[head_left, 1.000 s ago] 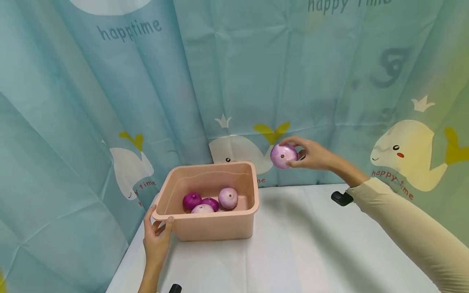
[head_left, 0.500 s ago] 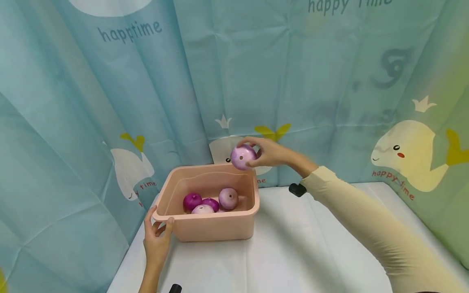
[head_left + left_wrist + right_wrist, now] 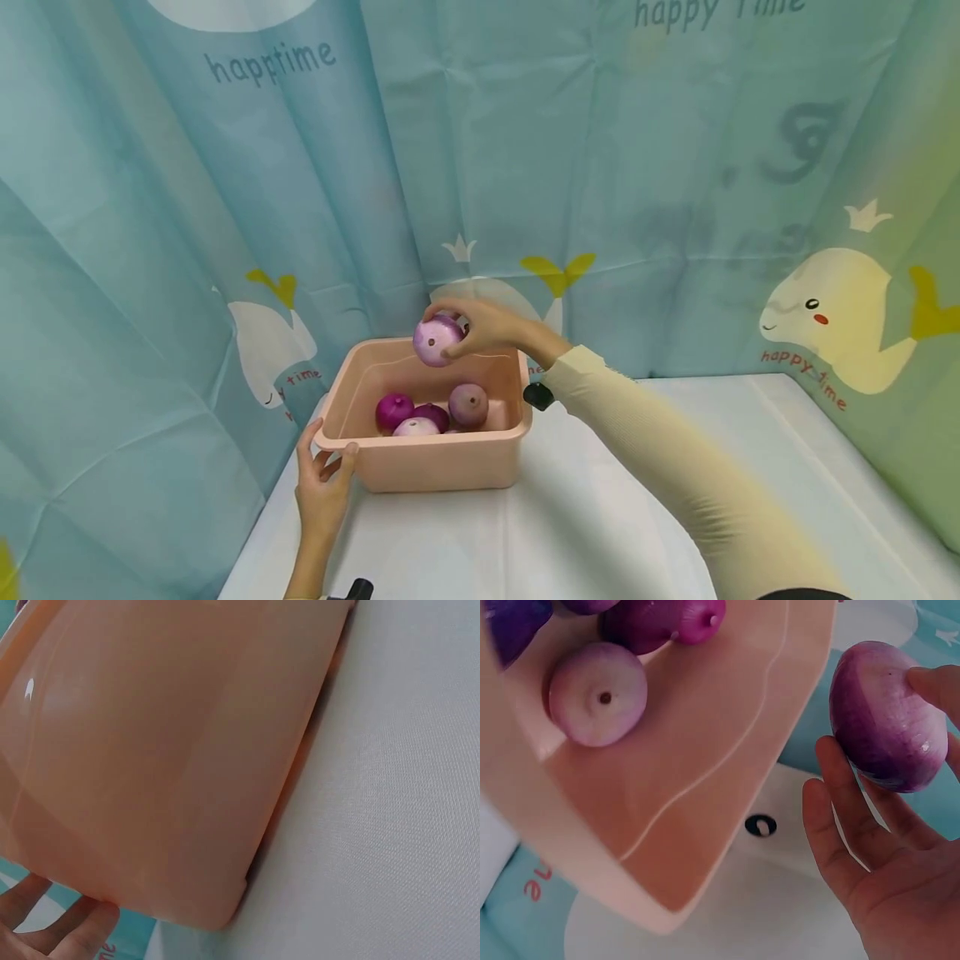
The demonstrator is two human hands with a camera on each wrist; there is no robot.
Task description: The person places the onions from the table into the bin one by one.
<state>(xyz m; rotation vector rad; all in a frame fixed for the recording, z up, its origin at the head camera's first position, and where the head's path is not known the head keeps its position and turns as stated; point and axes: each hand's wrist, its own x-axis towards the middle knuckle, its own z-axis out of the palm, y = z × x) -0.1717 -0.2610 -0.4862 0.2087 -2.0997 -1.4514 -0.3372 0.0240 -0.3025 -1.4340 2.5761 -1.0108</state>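
My right hand (image 3: 491,327) holds a purple onion (image 3: 435,343) above the back part of a pink plastic bin (image 3: 438,467). The right wrist view shows that onion (image 3: 881,742) between thumb and fingers, its lower side turned dark purple. Inside the bin lie several onions: a deep magenta one (image 3: 394,412), a darker one (image 3: 431,415) and paler ones such as the onion (image 3: 468,406) at the right. With thumb at the front and fingers at the left side, my left hand (image 3: 321,500) grips the bin's front left corner. In the left wrist view the bin's wall (image 3: 165,750) fills most of the picture.
The bin stands on a table with a white cloth (image 3: 585,517). Behind and at both sides hangs a blue-green curtain (image 3: 637,183) printed with whales. A black wrist strap piece (image 3: 538,396) sits at the right sleeve (image 3: 660,450).
My right hand has carried the onion leftward from beside the bin, over its right rim, and slightly lower to above the bin. The left hand keeps its place on the corner.
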